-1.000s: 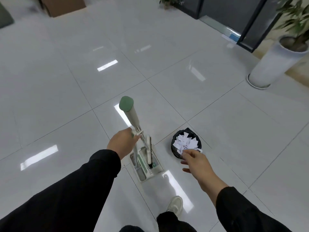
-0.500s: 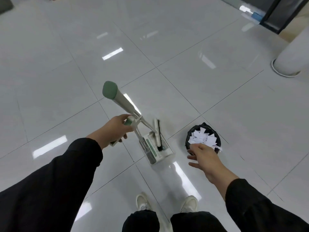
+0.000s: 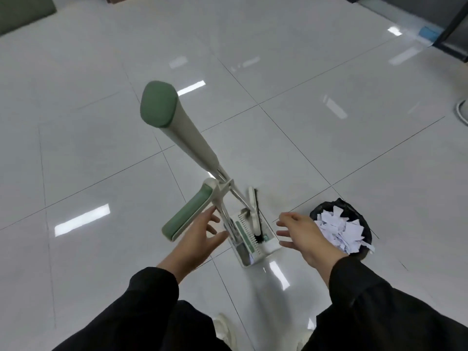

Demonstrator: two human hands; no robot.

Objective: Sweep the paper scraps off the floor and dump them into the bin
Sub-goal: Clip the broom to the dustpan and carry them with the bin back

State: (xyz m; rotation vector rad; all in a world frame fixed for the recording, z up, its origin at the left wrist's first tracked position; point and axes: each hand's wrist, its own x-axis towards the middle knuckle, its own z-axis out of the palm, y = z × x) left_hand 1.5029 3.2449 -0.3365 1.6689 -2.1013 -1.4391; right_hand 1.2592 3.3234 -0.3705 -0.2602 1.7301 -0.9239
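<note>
A white and green dustpan (image 3: 255, 239) stands on the floor with the broom (image 3: 177, 138) clipped upright in it, its green-capped handle leaning toward me. To the right, a small black-lined bin (image 3: 326, 211) is heaped with white paper scraps (image 3: 339, 229). My left hand (image 3: 195, 239) hovers with spread fingers just below the dustpan's green handle (image 3: 187, 214), holding nothing. My right hand (image 3: 304, 236) is spread between the dustpan and the bin, also holding nothing.
Glossy white floor tiles surround the spot. A white planter base (image 3: 462, 111) shows at the right edge, a dark door frame (image 3: 455, 26) at the top right, and a green object (image 3: 22, 11) at the top left. My shoes (image 3: 225, 328) are just below the dustpan.
My left hand has let go of the dustpan handle and opened. The right hand has drawn back from the bin toward the dustpan. The view has moved closer.
</note>
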